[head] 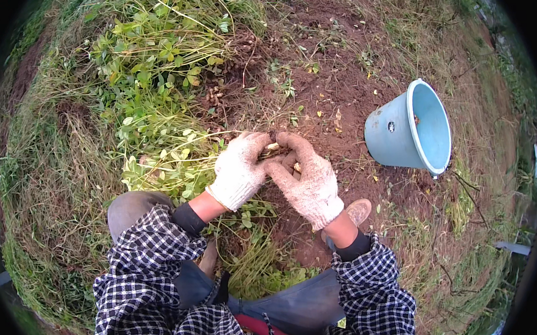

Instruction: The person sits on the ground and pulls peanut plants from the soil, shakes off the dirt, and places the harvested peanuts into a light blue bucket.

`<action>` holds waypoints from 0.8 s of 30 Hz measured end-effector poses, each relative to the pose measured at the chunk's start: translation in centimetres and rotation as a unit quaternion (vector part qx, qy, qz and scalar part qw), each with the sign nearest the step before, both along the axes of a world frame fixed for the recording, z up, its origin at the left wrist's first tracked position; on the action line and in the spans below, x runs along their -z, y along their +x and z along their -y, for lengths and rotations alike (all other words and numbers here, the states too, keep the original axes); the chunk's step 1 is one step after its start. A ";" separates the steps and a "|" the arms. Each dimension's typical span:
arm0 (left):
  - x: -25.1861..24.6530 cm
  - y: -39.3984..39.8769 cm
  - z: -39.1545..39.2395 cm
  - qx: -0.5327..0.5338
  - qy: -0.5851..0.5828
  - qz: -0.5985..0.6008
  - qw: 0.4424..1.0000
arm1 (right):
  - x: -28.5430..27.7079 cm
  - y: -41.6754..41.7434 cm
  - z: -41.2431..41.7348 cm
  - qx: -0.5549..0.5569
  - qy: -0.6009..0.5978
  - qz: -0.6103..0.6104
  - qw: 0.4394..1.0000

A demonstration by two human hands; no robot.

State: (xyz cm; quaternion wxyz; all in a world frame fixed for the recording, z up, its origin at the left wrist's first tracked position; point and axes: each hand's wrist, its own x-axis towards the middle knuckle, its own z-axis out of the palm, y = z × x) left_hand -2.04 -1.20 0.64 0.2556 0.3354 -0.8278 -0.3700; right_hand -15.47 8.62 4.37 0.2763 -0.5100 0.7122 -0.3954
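Note:
My left hand (242, 170), in a soiled white knit glove, grips the stems of an uprooted peanut plant (182, 166). Its green leaves trail off to the left. Beside it my right hand (307, 178), gloved the same way, has its thumb and fingers at the root end of the plant. A pale peanut pod (297, 167) shows within the curled right fingers. The fingertips of both hands nearly meet, and the roots between them are mostly hidden.
A light blue plastic bucket (390, 133) stands on the soil to the right, a little something visible inside. Pulled peanut plants (149, 59) lie heaped at upper left, with pods (215, 96) at their roots. More plants (256, 266) lie between my legs. A shoe (359, 211) is below my right hand.

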 end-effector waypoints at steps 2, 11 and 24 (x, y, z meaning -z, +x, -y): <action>0.5 0.1 0.1 0.040 -0.105 0.031 0.993 | 0.0 0.1 0.1 -0.003 0.034 -0.059 0.998; -0.2 0.0 0.0 -0.024 0.174 0.102 0.979 | -2.1 -0.9 -0.8 -0.011 0.066 0.547 0.834; -2.4 0.8 1.5 0.007 0.389 -0.063 0.919 | 2.6 -2.9 -1.0 0.156 0.042 0.554 0.817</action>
